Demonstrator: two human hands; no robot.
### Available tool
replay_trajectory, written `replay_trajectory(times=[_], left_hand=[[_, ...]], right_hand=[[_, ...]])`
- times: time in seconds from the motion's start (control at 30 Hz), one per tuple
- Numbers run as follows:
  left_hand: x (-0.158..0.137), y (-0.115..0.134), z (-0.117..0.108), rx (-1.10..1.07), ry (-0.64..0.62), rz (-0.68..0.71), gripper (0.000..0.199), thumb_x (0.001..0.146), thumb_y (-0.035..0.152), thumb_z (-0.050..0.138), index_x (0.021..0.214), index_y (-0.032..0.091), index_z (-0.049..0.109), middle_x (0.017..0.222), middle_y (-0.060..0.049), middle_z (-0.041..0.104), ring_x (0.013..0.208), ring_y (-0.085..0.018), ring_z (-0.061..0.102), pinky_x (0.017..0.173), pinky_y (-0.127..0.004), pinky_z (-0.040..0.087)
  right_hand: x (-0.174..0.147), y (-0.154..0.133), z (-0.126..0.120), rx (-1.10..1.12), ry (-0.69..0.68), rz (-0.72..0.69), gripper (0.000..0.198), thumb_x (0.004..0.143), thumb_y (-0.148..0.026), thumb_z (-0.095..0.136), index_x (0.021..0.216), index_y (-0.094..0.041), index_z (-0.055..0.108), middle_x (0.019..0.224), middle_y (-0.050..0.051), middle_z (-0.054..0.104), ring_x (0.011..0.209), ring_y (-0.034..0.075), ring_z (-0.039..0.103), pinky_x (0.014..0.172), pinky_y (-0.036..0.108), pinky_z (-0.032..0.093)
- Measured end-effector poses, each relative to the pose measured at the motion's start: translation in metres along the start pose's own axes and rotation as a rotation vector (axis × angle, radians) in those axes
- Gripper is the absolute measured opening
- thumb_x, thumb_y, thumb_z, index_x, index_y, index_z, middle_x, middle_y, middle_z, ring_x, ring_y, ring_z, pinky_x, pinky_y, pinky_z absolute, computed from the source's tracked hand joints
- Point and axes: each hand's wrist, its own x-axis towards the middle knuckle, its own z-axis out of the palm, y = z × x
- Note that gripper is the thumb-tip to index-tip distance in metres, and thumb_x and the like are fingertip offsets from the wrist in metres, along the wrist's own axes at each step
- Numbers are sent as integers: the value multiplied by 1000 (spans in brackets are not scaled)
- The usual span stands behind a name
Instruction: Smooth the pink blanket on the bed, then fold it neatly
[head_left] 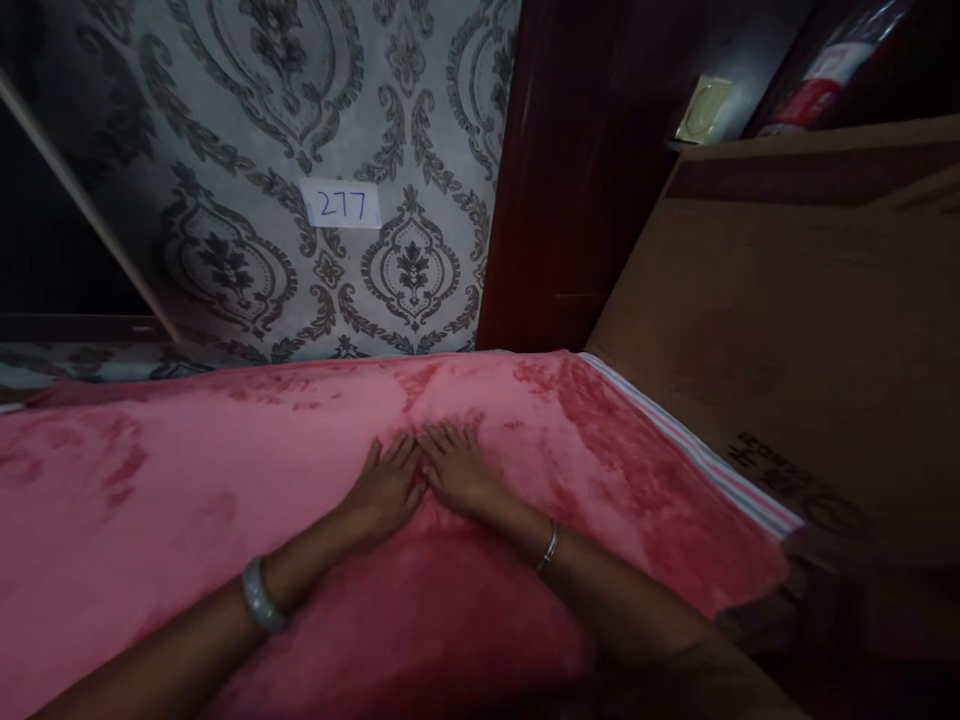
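A pink plush blanket lies spread out in front of me, with darker red patches where its pile runs another way. Both palms rest flat on it near the middle. My left hand has its fingers stretched forward, and a thick pale bangle circles that wrist. Beside it, my right hand also lies flat with fingers extended, a thin silver bracelet on its wrist. The two hands nearly meet at the thumbs and index fingers. Neither holds anything. On the right, a striped band edges the blanket.
Behind the blanket rises a patterned grey wall with a white card marked 277. A dark red wooden panel stands right of it. A large cardboard box borders the right side. A dark screen-like panel is at left.
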Motion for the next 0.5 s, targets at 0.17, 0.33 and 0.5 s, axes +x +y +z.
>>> replay_trajectory(times=[0.17, 0.33, 0.5], left_hand=[[-39, -13, 0, 58, 20, -147, 62, 98, 46, 35, 156, 24, 36, 166, -11, 21, 154, -35, 17, 121, -60, 20], [-84, -70, -4, 131, 7, -322, 67, 96, 53, 31, 157, 27, 32, 167, -8, 19, 154, -36, 17, 119, -61, 21], [-161, -138, 4, 192, 153, -526, 71, 96, 51, 13, 157, 22, 34, 165, -9, 26, 150, -38, 27, 112, -62, 30]], right_hand=[[-28, 45, -14, -123, -7, 250, 60, 103, -48, 29, 159, -27, 29, 168, 4, 20, 155, 28, 16, 122, 57, 15], [-79, 112, -32, -215, 19, 560, 60, 104, -48, 27, 160, -28, 28, 168, 3, 20, 154, 30, 18, 122, 54, 20], [-152, 157, -35, -195, 10, 774, 61, 104, -48, 19, 161, -26, 23, 169, 4, 18, 154, 27, 19, 122, 52, 22]])
